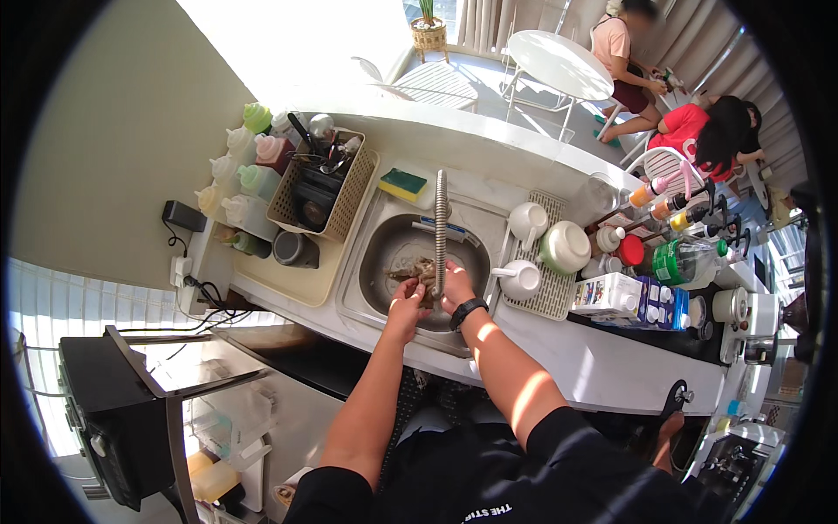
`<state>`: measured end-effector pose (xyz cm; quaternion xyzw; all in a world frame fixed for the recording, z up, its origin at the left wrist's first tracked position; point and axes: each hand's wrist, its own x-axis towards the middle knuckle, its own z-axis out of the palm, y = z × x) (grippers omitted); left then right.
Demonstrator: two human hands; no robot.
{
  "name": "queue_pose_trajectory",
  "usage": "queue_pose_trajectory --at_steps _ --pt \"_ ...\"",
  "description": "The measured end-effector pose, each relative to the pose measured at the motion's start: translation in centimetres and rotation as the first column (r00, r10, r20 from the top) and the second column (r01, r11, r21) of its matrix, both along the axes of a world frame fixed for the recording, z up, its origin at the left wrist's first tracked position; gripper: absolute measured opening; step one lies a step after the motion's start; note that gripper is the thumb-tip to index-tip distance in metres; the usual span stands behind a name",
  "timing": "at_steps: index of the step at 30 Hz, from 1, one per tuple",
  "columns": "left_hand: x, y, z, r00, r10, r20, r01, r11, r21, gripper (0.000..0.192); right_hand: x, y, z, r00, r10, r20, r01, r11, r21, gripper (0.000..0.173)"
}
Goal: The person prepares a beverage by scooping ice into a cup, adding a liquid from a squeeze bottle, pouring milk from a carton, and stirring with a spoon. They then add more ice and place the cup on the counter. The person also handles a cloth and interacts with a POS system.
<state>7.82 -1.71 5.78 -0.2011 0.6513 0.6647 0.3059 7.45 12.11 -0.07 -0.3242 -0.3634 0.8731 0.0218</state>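
Both of my hands are down in a round stainless steel sink [376, 288], gripping a wet, crumpled brownish cloth [422, 270]. On the cloth's left side is my left hand [409, 302], its fingers bent over the fabric. My right hand [456, 287], with a black band on the wrist, grips the cloth from the right. A ribbed flexible faucet hose [441, 226] arches over the sink and hides part of the cloth; its end hangs between my hands. A green and yellow sponge [402, 185] lies behind the basin.
Left of the sink, a beige basket [347, 209] of utensils stands beside several squeeze bottles [249, 216]. To the right, white cups [524, 280] and a bowl [564, 247] sit on a drying rack [550, 304], near cartons [605, 295] and pump bottles. Two people sit beyond the counter.
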Motion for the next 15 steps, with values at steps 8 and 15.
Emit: queue_pose_trajectory --at_steps 8,15 --pt "-2.7 0.7 -2.4 0.937 -0.147 -0.317 0.147 0.989 -0.025 0.024 3.7 -1.9 2.1 0.984 0.179 0.023 -0.114 0.52 0.847 0.056" --pt "-5.3 -2.9 2.5 0.716 -0.652 -0.249 0.651 0.753 -0.099 0.021 5.3 0.6 4.5 0.876 0.434 0.211 -0.245 0.023 0.969 0.027"
